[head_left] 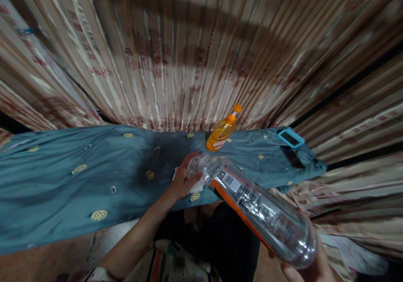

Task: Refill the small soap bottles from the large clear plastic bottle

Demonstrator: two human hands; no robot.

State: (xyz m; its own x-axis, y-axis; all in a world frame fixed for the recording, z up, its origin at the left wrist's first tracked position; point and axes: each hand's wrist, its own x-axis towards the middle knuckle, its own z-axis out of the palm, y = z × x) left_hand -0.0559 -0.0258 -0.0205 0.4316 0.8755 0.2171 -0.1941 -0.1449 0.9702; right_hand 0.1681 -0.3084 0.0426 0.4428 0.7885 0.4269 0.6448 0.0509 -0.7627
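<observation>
A large clear plastic bottle with an orange and black label and a barcode slants across the front, its mouth toward the left and its base nearer me. My right hand is closed around the base end. My left hand wraps round a clear, crumpled-looking plastic piece at the bottle's mouth; I cannot make out whether it is a cup or a wrapper. White tissue-like material shows under the left fingers. Just beyond stands a pump bottle of orange liquid.
A blue-green cloth with pineapple prints covers the narrow table. At its right end lie a light-blue framed device and a dark phone. Patterned curtains hang close behind and at the sides.
</observation>
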